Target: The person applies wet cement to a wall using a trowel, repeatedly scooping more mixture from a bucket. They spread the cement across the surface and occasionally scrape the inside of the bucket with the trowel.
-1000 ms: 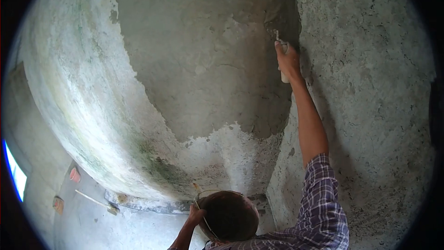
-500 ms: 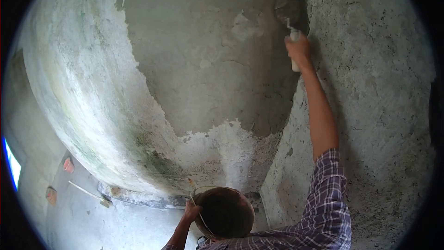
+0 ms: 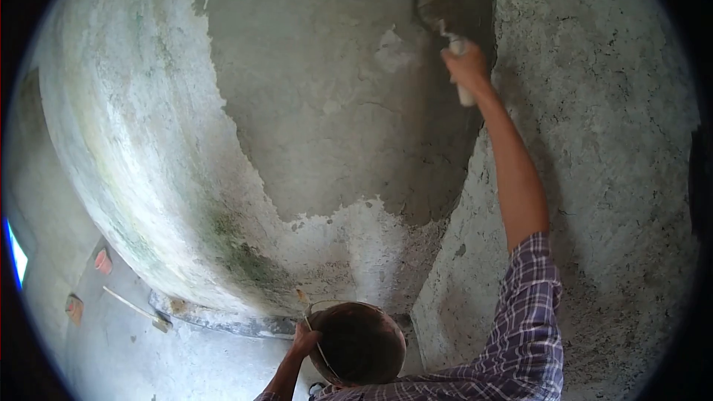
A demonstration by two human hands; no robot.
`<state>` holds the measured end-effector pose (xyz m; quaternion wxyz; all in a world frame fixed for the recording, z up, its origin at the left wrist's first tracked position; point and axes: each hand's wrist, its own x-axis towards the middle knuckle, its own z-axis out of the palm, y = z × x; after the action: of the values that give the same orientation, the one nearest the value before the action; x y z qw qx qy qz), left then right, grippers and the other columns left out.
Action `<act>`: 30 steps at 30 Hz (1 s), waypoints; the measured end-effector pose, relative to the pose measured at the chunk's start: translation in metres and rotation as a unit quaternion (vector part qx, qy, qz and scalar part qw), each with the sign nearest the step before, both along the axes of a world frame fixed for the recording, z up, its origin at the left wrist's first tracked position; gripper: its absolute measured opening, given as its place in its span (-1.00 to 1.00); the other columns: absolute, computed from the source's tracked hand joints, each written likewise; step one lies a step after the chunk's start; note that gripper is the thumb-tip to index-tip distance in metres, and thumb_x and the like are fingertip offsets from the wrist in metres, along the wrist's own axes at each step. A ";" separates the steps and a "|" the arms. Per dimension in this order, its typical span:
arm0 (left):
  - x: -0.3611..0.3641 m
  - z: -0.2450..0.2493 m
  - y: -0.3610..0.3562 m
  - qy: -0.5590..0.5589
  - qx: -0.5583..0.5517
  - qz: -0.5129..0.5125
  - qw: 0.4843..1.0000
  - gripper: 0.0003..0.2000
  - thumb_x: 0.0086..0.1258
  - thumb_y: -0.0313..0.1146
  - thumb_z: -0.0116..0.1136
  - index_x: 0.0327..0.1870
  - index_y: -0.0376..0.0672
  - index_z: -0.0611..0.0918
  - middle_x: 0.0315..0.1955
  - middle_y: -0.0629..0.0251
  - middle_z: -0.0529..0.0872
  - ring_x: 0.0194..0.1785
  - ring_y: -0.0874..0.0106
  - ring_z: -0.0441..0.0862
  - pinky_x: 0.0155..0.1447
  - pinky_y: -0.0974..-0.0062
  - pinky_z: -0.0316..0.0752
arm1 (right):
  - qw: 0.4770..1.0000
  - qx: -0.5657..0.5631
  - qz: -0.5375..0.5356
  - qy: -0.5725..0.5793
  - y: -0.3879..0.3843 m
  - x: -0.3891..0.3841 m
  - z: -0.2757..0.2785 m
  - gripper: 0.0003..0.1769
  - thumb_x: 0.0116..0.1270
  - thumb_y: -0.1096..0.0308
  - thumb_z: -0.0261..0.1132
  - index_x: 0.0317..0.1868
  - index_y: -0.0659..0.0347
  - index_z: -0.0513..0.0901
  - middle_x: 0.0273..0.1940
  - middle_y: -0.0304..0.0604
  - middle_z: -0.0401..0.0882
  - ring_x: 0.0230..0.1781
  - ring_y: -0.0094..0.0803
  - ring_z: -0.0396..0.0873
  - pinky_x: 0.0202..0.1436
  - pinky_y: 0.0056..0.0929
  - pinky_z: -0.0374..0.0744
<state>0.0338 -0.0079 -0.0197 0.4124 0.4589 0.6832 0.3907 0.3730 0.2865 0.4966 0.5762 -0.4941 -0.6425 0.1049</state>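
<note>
My right hand is wrapped round the pale handle of a trowel, its blade against the damp grey plaster high on the wall, near the right-hand corner. Motion slightly blurs the blade. Low in the view, my left hand grips the rim and wire handle of a round bucket, which is tilted so its dark inside shows. What lies in the bucket is too dark to make out.
Rough bare wall meets the plastered patch at the right. White, green-stained wall curves away at the left. On the floor lie a long-handled tool, a reddish pot and a reddish block.
My right hand and the trowel have moved a little left and up across the plaster, and the blade has turned more edge-on. My left hand still holds the bucket.
</note>
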 end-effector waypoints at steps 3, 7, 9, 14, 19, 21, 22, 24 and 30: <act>-0.003 -0.014 0.000 -0.038 0.063 0.000 0.997 -0.50 -0.12 -0.46 0.14 -0.01 -0.31 0.64 -0.23 0.02 0.72 -0.10 0.25 0.67 0.05 0.32 0.52 | 0.997 0.038 -0.061 -0.026 0.030 0.007 0.004 -0.58 0.14 0.22 0.32 -0.03 0.27 0.59 -0.31 0.11 0.67 -0.28 -0.05 0.69 -0.18 -0.21 0.62; 0.001 -0.006 -0.008 -0.033 0.050 -0.020 0.998 -0.51 -0.13 -0.48 0.13 -0.04 -0.31 0.65 -0.25 0.04 0.73 -0.12 0.27 0.67 0.03 0.32 0.52 | 0.960 0.114 -0.045 -0.253 0.018 -0.015 -0.059 -0.56 0.14 0.21 0.32 0.00 0.26 0.58 -0.19 0.16 0.66 -0.15 0.10 0.62 -0.05 -0.12 0.58; 0.007 0.021 -0.011 -0.030 0.004 -0.007 1.000 -0.52 -0.15 -0.49 0.13 -0.06 -0.33 0.66 -0.27 0.06 0.73 -0.14 0.29 0.67 0.00 0.33 0.53 | 0.955 0.116 -0.004 -0.273 0.005 -0.012 -0.091 -0.56 0.14 0.21 0.31 0.00 0.26 0.58 -0.15 0.17 0.64 -0.13 0.15 0.60 -0.02 -0.10 0.57; -0.003 -0.007 -0.011 -0.037 0.073 0.000 0.997 -0.51 -0.15 -0.51 0.11 -0.04 -0.33 0.65 -0.23 0.06 0.73 -0.10 0.27 0.66 0.04 0.35 0.52 | 0.997 0.000 -0.063 0.051 0.014 0.016 -0.073 -0.62 0.16 0.24 0.30 -0.08 0.31 0.57 -0.32 0.09 0.67 -0.24 -0.06 0.68 -0.14 -0.16 0.61; -0.001 0.010 -0.017 -0.034 0.037 -0.007 0.999 -0.49 -0.14 -0.52 0.11 0.00 -0.31 0.64 -0.19 0.08 0.73 -0.08 0.26 0.65 0.07 0.36 0.51 | 0.990 -0.023 -0.077 0.119 0.013 0.031 -0.044 -0.65 0.15 0.27 0.31 -0.12 0.33 0.58 -0.35 0.06 0.66 -0.25 -0.13 0.69 -0.18 -0.20 0.61; 0.003 0.011 -0.017 -0.034 0.076 0.003 0.997 -0.50 -0.15 -0.50 0.11 -0.02 -0.32 0.64 -0.21 0.10 0.73 -0.12 0.30 0.65 0.02 0.37 0.52 | 0.991 -0.030 -0.073 0.109 0.015 0.024 -0.050 -0.65 0.14 0.29 0.31 -0.12 0.34 0.58 -0.33 0.08 0.67 -0.24 -0.09 0.68 -0.17 -0.20 0.61; 0.005 0.018 -0.017 -0.033 0.073 0.001 0.997 -0.50 -0.15 -0.50 0.11 -0.02 -0.32 0.64 -0.21 0.10 0.73 -0.12 0.30 0.65 0.02 0.37 0.52 | 0.996 0.012 -0.087 0.033 0.014 0.015 -0.061 -0.64 0.13 0.28 0.32 -0.11 0.32 0.58 -0.30 0.11 0.67 -0.21 -0.03 0.67 -0.14 -0.17 0.61; 0.008 0.030 -0.019 -0.011 -0.015 0.003 1.000 -0.52 -0.14 -0.50 0.12 -0.04 -0.32 0.65 -0.25 0.12 0.74 -0.16 0.34 0.66 -0.01 0.38 0.53 | 0.988 0.037 -0.089 -0.120 0.011 -0.003 -0.094 -0.61 0.11 0.24 0.33 -0.08 0.27 0.59 -0.26 0.16 0.66 -0.16 0.08 0.63 -0.07 -0.10 0.59; 0.004 0.011 -0.017 -0.034 0.065 -0.005 0.997 -0.54 -0.13 -0.49 0.13 -0.06 -0.32 0.66 -0.29 0.12 0.74 -0.19 0.35 0.66 -0.03 0.38 0.54 | 0.980 0.063 -0.060 -0.177 -0.013 -0.004 -0.126 -0.59 0.13 0.19 0.32 -0.04 0.23 0.60 -0.21 0.16 0.66 -0.13 0.12 0.62 -0.05 -0.05 0.57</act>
<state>0.0375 -0.0254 -0.0087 0.4067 0.4743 0.6399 0.4474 0.3686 0.2732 0.3702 0.4885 -0.5050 -0.7091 -0.0593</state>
